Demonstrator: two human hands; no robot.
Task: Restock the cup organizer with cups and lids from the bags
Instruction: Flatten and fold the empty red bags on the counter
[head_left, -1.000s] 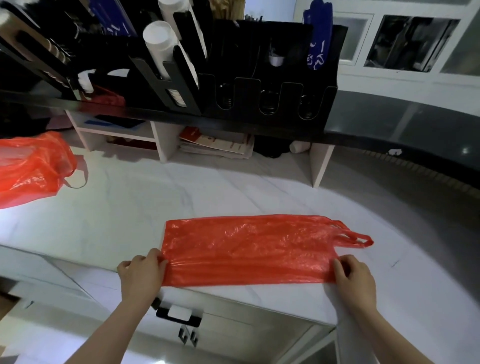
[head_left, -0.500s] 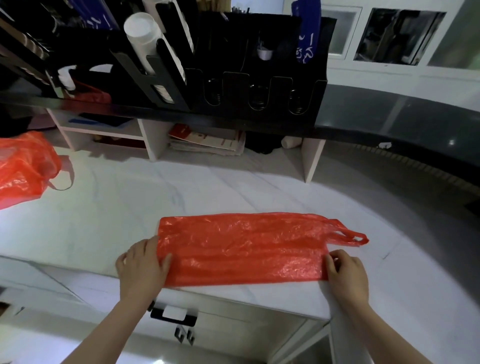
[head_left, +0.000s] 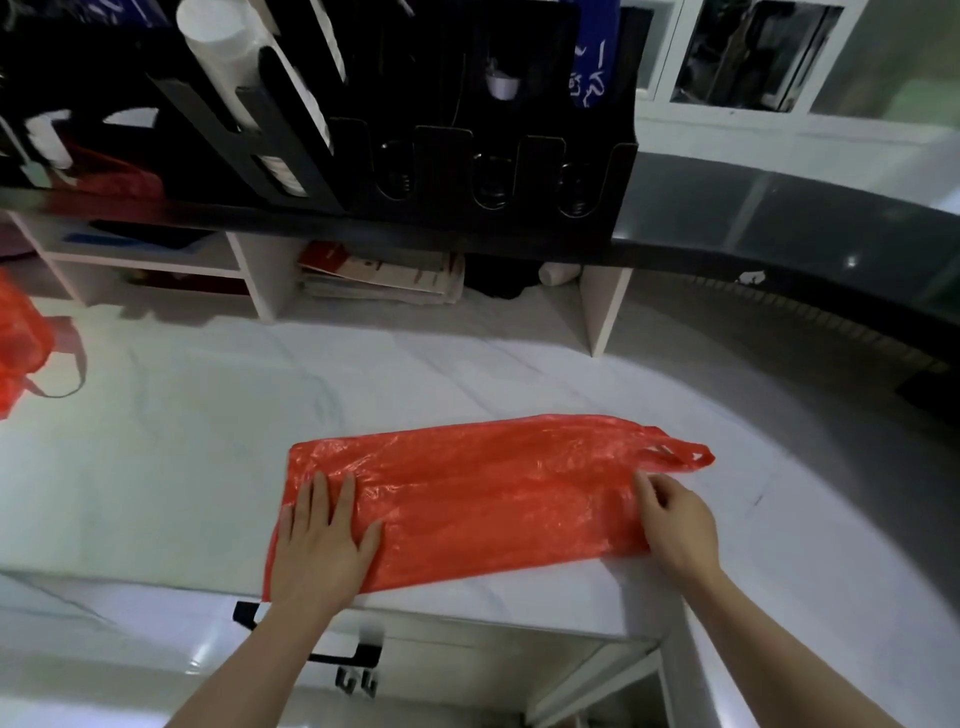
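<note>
White writing on a blue sleeve in the far black slotted cup organizer is unreadable. Near, on the white marble counter, lies a flattened red plastic bag — left hand flat on its left end, fingers straight; right hand bent-fingered at its right end — pinching or not, cannot tell

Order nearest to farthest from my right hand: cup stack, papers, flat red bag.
1. Flat bag, touched by the right hand.
2. Papers, under the shelf behind.
3. Cup stack, up left in the organizer.
</note>
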